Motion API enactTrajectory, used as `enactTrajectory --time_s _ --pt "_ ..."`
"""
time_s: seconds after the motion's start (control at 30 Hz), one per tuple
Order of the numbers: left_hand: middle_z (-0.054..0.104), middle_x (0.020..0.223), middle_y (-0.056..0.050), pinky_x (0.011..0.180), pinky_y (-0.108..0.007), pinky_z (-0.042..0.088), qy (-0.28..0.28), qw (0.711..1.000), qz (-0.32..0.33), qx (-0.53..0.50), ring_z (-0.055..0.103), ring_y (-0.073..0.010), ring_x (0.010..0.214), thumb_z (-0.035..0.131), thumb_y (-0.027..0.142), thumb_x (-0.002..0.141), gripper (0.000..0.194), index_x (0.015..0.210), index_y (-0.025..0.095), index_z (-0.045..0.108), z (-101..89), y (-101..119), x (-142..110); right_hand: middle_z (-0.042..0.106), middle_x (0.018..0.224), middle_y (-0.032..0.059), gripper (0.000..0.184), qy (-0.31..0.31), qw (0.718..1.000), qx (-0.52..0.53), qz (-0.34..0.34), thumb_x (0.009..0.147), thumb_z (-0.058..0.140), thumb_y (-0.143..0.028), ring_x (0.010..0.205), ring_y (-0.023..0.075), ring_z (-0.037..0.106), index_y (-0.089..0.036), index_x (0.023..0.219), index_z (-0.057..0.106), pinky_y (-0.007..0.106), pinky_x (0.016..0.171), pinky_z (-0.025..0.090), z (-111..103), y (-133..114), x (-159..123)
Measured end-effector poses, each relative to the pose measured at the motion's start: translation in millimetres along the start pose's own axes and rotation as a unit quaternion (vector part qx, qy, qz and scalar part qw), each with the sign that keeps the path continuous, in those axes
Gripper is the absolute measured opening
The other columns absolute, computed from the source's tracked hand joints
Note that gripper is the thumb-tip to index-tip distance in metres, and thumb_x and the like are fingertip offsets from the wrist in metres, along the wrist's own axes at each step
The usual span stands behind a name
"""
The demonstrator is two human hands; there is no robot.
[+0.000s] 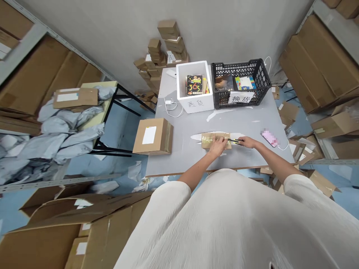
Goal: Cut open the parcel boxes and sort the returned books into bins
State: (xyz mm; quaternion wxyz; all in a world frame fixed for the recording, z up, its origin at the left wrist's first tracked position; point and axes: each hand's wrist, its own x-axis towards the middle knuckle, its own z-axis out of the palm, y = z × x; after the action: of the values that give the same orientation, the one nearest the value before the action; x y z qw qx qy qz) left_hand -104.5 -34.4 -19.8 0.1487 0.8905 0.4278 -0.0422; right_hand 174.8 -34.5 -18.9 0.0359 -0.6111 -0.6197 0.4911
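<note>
A small brown cardboard parcel [206, 142] with glossy tape across its top lies flat near the front of the grey table. My left hand [218, 146] rests on it with bent fingers, holding it down. Closed in my right hand [246, 142] is a slim black tool [235, 141] with a bit of yellow. It points left, and its tip reaches the parcel's right end, close to my left fingertips. It is too small to tell whether this is a knife or scissors.
A taped carton [151, 136] stands at the table's left edge. Behind are a white foam box [195, 104] and a black crate [241, 101] holding books. A phone [269, 138] with a cable lies right. Grey bags [61, 138] and cartons crowd both sides.
</note>
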Motion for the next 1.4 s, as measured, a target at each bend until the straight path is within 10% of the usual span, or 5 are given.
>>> enactTrajectory --time_s 0.53,0.7,1.03,1.4 --pt "0.067 0.136 -0.012 0.137 -0.06 0.017 0.017 0.999 0.024 -0.014 0.071 -0.0303 0.121 0.064 0.016 0.102 0.056 0.155 0.031 0.056 0.6 5 -8 0.072 0.08 0.0003 0.027 -0.003 1.0 0.006 -0.014 0.093 0.069 -0.052 0.076 0.0196 0.061 -0.026 0.09 0.072 0.028 0.071 0.049 10 -9 -6" --pt "0.061 0.15 -0.017 0.136 -0.054 0.02 0.044 0.997 -0.001 -0.056 0.068 -0.0333 0.129 0.064 0.034 0.106 0.07 0.17 0.023 0.039 -2.2 5 -9 0.075 0.081 0.0015 0.023 0.029 0.999 0.028 0.027 0.096 0.069 -0.047 0.07 0.0181 0.062 -0.025 0.092 0.069 0.028 0.066 0.047 3 -7 -11" --pt "0.06 0.156 -0.015 0.122 -0.048 0.041 0.052 0.992 -0.068 -0.094 0.056 -0.0326 0.144 0.052 0.023 0.107 0.042 0.149 0.027 0.059 -13.9 -29 22 0.077 0.086 0.0017 0.042 0.105 0.991 0.08 0.032 0.103 0.061 -0.062 0.075 0.0209 0.068 -0.026 0.123 0.068 0.03 0.07 0.053 4 8 -46" --pt "0.061 0.148 -0.02 0.122 -0.049 0.038 0.016 0.997 -0.05 -0.051 0.055 -0.0348 0.141 0.056 0.019 0.105 0.047 0.151 0.023 0.059 0.2 -29 42 0.073 0.128 0.0162 0.051 0.14 0.949 -0.273 -0.075 0.11 0.055 -0.045 0.12 0.036 0.066 -0.03 0.157 0.07 0.046 0.102 0.048 23 5 -43"
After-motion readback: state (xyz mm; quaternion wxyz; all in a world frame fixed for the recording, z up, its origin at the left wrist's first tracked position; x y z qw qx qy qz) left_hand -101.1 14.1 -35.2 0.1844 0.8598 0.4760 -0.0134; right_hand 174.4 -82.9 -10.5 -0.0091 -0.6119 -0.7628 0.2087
